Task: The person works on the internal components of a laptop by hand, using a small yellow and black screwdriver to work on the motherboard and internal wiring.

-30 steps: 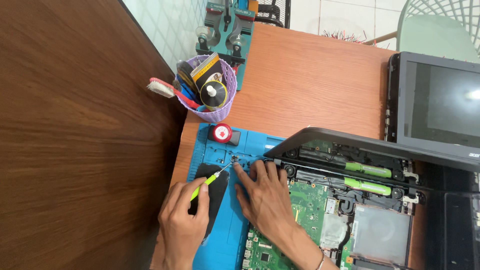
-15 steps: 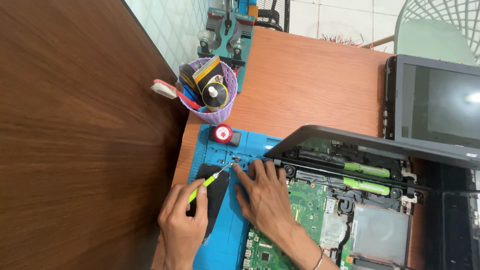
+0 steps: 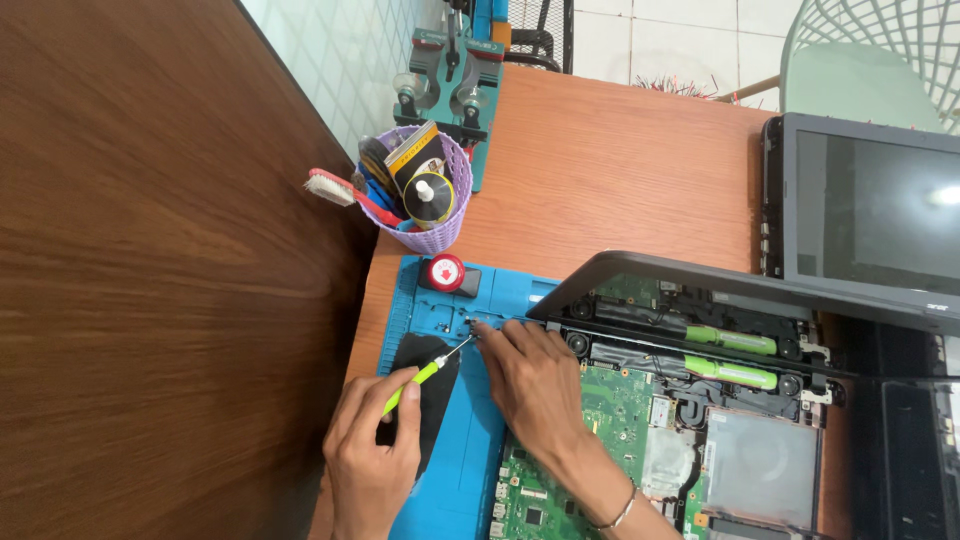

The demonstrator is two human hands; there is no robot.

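Observation:
My left hand point(image 3: 370, 465) grips a thin screwdriver with a green handle point(image 3: 425, 377), held over a black pad point(image 3: 440, 405) on a blue work mat point(image 3: 470, 470). The tip points up and right to the fingertips of my right hand point(image 3: 530, 385). That hand lies on the mat's small trays beside an opened laptop base, where the green circuit board point(image 3: 610, 400) is exposed. Whatever is between the fingertips is too small to see. A thin bracelet sits on the right wrist.
A dark laptop cover point(image 3: 650, 270) leans over the opened base. A second laptop screen point(image 3: 870, 210) lies at the right. A red round object point(image 3: 443, 271), a purple basket of tools point(image 3: 440, 235) with a toothbrush point(image 3: 330, 187) and a teal clamp stand point(image 3: 450, 80) sit behind the mat. A brown wood panel point(image 3: 150, 300) fills the left.
The screwdriver tip has moved slightly right, up to the fingertips of my right hand. Both hands otherwise stay in place.

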